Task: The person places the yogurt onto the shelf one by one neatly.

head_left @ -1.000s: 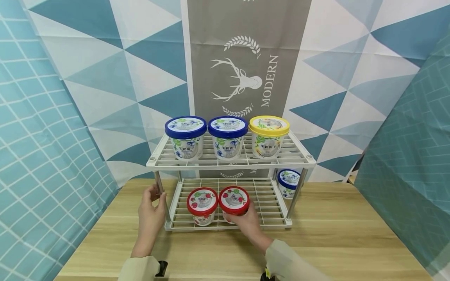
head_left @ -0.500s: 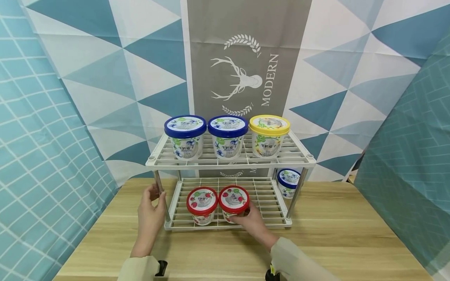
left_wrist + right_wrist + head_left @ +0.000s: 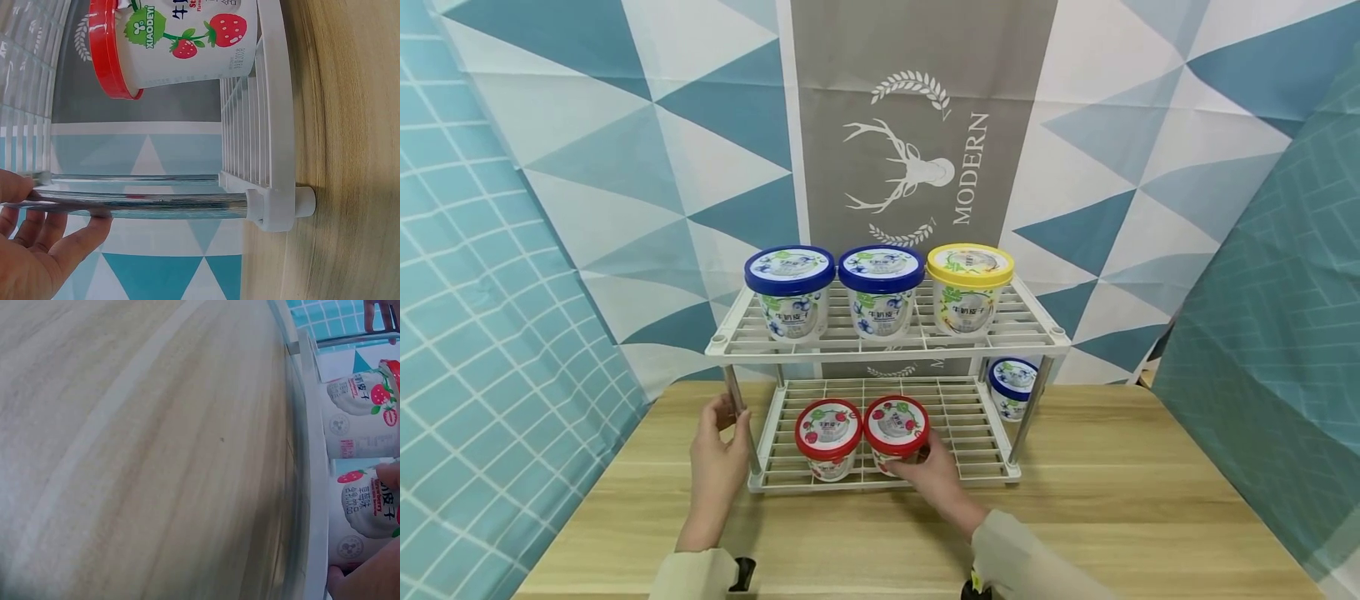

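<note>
My left hand (image 3: 715,458) holds the metal front-left post (image 3: 169,206) of a white two-tier rack (image 3: 887,357), thumb on one side and fingers on the other. On the lower shelf, my right hand (image 3: 938,479) grips a red-lidded strawberry tub (image 3: 895,423) from its right side, the thumb at the front. Part of that tub is hidden by the hand. A second red-lidded tub (image 3: 828,433) stands upright close to its left. In the right wrist view, a thumb (image 3: 390,475) lies against the held tub's printed side.
Up on the top shelf stand two blue-lidded tubs (image 3: 790,292) and a yellow-lidded tub (image 3: 970,287). Another blue-lidded tub (image 3: 1009,404) stands on the wooden table (image 3: 1112,500) behind the rack's right post. A patterned cloth (image 3: 917,50) hangs behind.
My right thumb has slid slightly rightward along the front of the red-lidded tub, uncovering more of it. The left hand keeps its place on the post.
</note>
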The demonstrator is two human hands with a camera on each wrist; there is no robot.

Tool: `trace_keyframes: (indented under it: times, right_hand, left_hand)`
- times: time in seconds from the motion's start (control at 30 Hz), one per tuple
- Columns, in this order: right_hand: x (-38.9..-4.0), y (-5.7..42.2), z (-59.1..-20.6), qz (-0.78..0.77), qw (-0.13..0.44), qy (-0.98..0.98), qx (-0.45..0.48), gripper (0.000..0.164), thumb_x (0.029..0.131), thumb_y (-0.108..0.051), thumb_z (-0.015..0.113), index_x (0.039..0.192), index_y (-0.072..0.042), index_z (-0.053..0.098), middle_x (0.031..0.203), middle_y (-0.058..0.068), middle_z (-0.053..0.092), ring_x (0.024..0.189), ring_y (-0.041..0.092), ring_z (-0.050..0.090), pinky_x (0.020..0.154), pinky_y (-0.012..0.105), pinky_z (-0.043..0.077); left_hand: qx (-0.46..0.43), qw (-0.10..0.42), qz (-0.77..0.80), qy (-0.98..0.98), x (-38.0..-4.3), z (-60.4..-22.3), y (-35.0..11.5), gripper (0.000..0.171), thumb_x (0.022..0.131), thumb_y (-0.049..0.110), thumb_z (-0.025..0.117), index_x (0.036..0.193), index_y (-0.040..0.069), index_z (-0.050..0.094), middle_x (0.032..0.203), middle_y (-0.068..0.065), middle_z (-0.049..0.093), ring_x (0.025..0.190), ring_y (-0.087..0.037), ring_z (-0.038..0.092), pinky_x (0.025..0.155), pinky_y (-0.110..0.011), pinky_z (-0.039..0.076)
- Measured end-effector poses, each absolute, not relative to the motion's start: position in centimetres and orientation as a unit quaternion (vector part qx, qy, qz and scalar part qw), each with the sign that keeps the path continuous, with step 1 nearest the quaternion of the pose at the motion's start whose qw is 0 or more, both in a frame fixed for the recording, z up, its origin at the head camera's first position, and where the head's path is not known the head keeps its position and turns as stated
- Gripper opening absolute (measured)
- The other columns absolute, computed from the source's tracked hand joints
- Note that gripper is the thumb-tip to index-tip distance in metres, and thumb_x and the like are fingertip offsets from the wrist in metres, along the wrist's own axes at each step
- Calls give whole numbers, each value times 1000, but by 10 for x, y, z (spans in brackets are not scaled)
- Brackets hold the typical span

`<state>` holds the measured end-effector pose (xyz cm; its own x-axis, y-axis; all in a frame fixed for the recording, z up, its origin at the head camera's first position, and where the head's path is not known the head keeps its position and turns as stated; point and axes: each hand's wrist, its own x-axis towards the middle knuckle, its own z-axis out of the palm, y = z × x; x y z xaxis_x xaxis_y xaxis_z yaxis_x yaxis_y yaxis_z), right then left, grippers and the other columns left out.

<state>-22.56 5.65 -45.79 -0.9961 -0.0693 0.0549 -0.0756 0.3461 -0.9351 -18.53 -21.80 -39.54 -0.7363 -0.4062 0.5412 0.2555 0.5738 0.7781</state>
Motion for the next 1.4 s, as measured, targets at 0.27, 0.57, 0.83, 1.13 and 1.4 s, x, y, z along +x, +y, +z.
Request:
trace_keyframes:
  times: [0.27,0.57,0.83,1.13,1.4]
  right_hand:
    - [-225,59,-457,588,3,-807,42,80,68,-22,83,132,0,39,125,18,54,114,32,53,92,41,50]
    - [-222,79,-449,585,4,-811,32,82,66,-24,85,133,-3,43,121,18,54,111,32,53,89,41,51]
    - [-221,103,-444,553,32,-832,28,66,74,-22,79,128,-1,49,122,21,55,111,33,54,92,45,48]
    - [-217,126,-435,563,52,-825,-6,52,80,-33,73,120,-3,56,103,10,65,93,18,61,74,25,51]
    - [-211,144,-427,589,64,-806,-5,43,82,-24,73,113,1,59,100,13,67,83,10,59,70,19,49]
  left_hand:
    - [49,360,-454,-814,-184,-395,-218,31,92,4,55,121,-6,46,104,-23,60,98,-35,60,68,0,41]
    - [46,361,-463,-808,-184,-395,-218,31,93,4,55,120,-6,46,105,-24,59,98,-35,59,67,7,35]
    - [42,370,-455,-809,-184,-395,-218,30,92,3,55,119,-6,47,103,-22,60,96,-34,59,68,6,36]
    - [42,359,-458,-812,-184,-395,-219,30,93,5,54,120,-5,46,104,-22,59,99,-35,58,67,6,35]
    - [39,363,-453,-813,-187,-395,-218,30,93,4,54,119,-6,46,103,-23,59,97,-36,59,67,6,35]
